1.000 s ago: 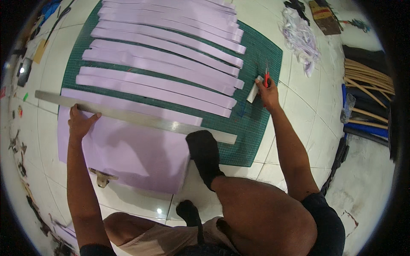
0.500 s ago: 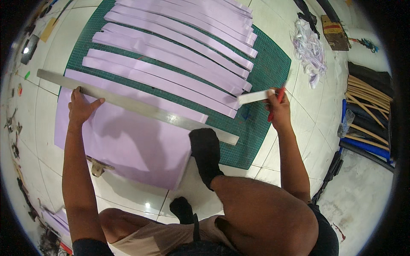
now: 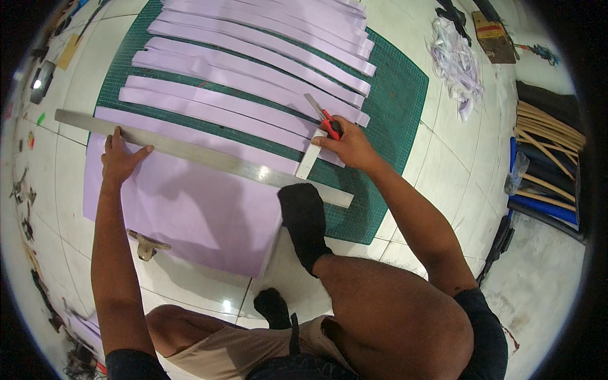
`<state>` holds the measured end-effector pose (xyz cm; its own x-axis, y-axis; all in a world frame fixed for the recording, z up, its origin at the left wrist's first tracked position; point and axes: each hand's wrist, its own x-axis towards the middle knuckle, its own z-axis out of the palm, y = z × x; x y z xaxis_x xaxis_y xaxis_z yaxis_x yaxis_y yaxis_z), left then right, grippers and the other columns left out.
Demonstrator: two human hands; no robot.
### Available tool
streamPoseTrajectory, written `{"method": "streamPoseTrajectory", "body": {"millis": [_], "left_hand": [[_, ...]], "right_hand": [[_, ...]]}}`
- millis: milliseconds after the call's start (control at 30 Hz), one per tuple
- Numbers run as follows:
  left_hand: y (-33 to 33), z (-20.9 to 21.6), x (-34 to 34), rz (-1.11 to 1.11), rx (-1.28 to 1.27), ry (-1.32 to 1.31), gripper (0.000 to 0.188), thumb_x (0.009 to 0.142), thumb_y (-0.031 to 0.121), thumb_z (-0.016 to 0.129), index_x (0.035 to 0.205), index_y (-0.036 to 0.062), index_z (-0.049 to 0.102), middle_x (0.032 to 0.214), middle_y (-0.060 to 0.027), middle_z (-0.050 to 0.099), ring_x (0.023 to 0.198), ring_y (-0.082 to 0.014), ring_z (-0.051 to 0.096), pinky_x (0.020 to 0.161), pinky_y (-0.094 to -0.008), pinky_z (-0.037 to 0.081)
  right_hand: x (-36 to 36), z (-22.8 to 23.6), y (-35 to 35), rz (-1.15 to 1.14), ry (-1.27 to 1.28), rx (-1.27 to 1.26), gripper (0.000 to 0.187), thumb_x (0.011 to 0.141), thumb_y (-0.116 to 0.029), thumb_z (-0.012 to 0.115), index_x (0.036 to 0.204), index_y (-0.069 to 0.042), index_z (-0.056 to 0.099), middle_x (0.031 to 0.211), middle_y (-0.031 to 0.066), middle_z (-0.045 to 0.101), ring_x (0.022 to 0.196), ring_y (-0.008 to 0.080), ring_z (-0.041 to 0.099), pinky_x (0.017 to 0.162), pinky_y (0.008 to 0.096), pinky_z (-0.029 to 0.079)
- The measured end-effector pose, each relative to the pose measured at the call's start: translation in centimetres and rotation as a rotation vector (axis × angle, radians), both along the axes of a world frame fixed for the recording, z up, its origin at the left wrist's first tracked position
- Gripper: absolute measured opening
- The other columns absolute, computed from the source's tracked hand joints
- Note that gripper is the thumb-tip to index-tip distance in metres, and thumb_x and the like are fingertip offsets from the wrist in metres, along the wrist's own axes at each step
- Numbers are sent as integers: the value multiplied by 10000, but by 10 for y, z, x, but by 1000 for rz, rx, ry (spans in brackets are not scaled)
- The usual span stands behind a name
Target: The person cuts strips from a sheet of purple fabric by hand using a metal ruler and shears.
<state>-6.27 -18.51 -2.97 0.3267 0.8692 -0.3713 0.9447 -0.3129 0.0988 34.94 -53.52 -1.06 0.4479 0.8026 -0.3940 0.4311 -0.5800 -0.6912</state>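
My left hand point(image 3: 120, 158) lies with fingers spread on the long metal ruler point(image 3: 209, 150), thumb and fingertips pressing its near edge. The ruler slants across a lavender sheet point(image 3: 190, 209) on the green cutting mat point(image 3: 396, 126). Between the fingers of my right hand point(image 3: 345, 142) are a red-handled cutter knife point(image 3: 330, 125), blade pointing up and left, and a short flat white strip point(image 3: 309, 159). The strip's lower end reaches the ruler's far edge by the sheet's right side. My black-socked foot point(image 3: 302, 209) rests against the ruler's near edge.
Several cut lavender strips point(image 3: 247, 73) lie in rows across the mat. A metal clip point(image 3: 147, 244) sits at the sheet's near edge. White ribbon-like scraps point(image 3: 455, 63) and a wooden block point(image 3: 494, 37) lie at the far right, wooden sticks point(image 3: 548, 130) nearer.
My right hand has swung left from the mat's right edge, bringing the cutter knife and white strip over to the ruler. My left hand stays on the ruler.
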Motion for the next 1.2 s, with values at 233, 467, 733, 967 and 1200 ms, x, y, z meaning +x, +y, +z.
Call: {"method": "streamPoseTrajectory", "body": {"millis": [233, 467, 733, 967, 1200], "left_hand": [[5, -5, -6, -25, -5, 27, 1252, 648, 633, 826, 1551, 15, 219, 1549, -299, 285, 1451, -430, 280, 1162, -547, 250], [3, 2, 2, -26, -15, 19, 1256, 636, 617, 839, 1539, -10, 232, 1544, -294, 294, 1452, -413, 280, 1162, -543, 254], [1, 4, 3, 3, -30, -13, 1260, 640, 619, 835, 1530, -41, 234, 1544, -289, 287, 1437, -422, 297, 1170, -516, 252], [3, 0, 0, -28, -23, -20, 1250, 650, 621, 830, 1518, -61, 242, 1527, -293, 303, 1421, -421, 321, 1160, -530, 261], [8, -4, -1, -29, -14, -35, 1267, 624, 612, 852, 1508, -67, 250, 1512, -287, 325, 1399, -416, 351, 1140, -550, 282]], "right_hand": [[-17, 7, 2, -40, -62, -45, 583, 803, -478, 800, 1146, -45, 615, 770, 163, 620, 700, 278, 619, 687, 402, 496], [-18, 5, 0, -67, -62, 24, 513, 822, -427, 800, 1108, -39, 627, 776, 143, 611, 703, 266, 600, 678, 388, 488], [-18, 2, 1, -94, -39, 1, 525, 812, -434, 806, 1114, -41, 633, 804, 171, 644, 730, 308, 652, 705, 406, 518], [-18, -2, 1, -69, -75, 34, 513, 832, -402, 805, 1133, -28, 623, 756, 102, 572, 666, 197, 511, 653, 346, 460], [-14, -8, 2, -42, -75, 68, 542, 796, -475, 805, 1087, -50, 638, 817, 173, 648, 733, 315, 650, 696, 412, 510]]}}
